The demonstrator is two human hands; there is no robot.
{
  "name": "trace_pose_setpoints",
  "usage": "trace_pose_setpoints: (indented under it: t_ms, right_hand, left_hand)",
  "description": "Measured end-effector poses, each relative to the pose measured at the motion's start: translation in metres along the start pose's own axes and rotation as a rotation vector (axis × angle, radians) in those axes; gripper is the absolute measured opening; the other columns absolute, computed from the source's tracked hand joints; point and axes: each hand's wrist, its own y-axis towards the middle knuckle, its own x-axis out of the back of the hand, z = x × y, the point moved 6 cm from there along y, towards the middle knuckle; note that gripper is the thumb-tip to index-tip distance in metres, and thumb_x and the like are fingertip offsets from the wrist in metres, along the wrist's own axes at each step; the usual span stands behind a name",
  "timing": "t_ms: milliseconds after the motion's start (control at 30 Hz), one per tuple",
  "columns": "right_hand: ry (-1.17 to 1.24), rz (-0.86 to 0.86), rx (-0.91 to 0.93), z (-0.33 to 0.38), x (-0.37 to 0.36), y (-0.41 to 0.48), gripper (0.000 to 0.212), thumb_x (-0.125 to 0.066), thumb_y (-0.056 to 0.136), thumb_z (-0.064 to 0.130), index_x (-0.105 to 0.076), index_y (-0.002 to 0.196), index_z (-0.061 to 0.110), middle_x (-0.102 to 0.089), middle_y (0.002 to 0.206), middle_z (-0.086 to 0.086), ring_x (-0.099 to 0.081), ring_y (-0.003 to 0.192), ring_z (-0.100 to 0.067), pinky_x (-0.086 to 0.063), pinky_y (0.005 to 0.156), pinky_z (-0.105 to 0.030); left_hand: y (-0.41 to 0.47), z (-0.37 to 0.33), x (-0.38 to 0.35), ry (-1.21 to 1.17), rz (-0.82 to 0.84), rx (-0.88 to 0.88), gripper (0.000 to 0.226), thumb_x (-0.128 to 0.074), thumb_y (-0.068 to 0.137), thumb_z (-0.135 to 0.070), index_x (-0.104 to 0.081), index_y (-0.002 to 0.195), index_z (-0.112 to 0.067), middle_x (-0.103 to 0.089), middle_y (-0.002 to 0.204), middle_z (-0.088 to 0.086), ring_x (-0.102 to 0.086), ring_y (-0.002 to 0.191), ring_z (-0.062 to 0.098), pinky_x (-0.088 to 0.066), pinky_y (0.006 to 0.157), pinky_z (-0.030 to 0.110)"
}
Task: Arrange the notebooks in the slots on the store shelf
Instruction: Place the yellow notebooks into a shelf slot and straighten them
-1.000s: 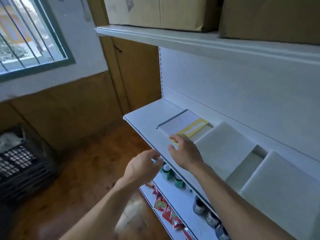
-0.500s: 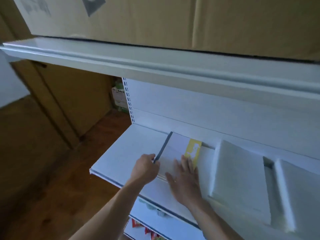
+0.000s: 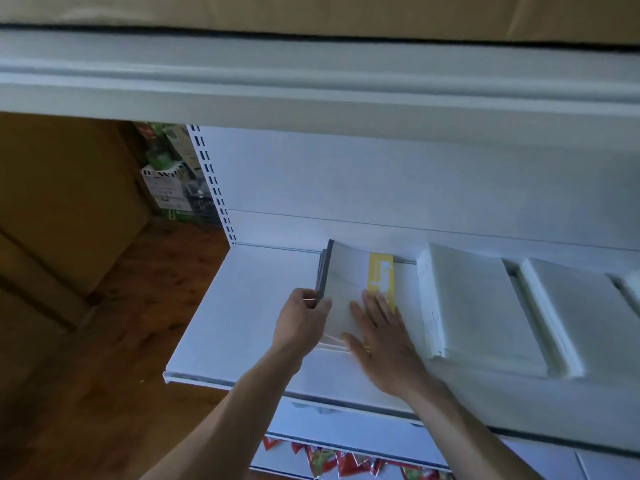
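Smooth matt white metal shelf (image 3: 249, 306); paper notebook (image 3: 349, 292) with glossy cover; brown wooden floor (image 3: 114, 393).

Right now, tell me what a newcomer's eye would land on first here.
First comes the yellow band on the top cover of the notebook stack, which lies mid-way along the white shelf. The left hand grips the stack's dark spine edge, while the right hand presses flat on the cover. To the right lie plain white stacks, and red packets show on a lower level.
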Motion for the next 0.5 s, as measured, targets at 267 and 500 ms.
trace_pose_setpoints:
  t_ms: [267,500]
  right_hand:
    - [0.222,-0.157,-0.004,0.002,0.021,-0.003,0.092,-0.017,0.08,0.08,-0.026,0.151,0.021,0.0,0.159,0.006,0.01,0.147,-0.012,-0.001,0.121,-0.038]
    - [0.844,-0.46,-0.215,0.003,0.08,-0.022,0.076,-0.065,0.089,0.033,-0.02,0.15,0.03,-0.031,0.146,0.019,-0.035,0.131,0.004,-0.028,0.107,-0.014]
  left_hand:
    - [0.003,-0.007,0.007,-0.229,0.147,0.02,0.017,-0.056,0.095,-0.011,-0.069,0.092,-0.02,-0.072,0.092,0.006,-0.067,0.083,0.022,-0.059,0.078,0.039]
    - [-0.03,-0.033,0.022,-0.52,0.252,-0.195,0.018,-0.055,0.096,-0.017,-0.07,0.106,-0.017,-0.073,0.097,0.001,-0.07,0.084,0.012,-0.06,0.078,0.036]
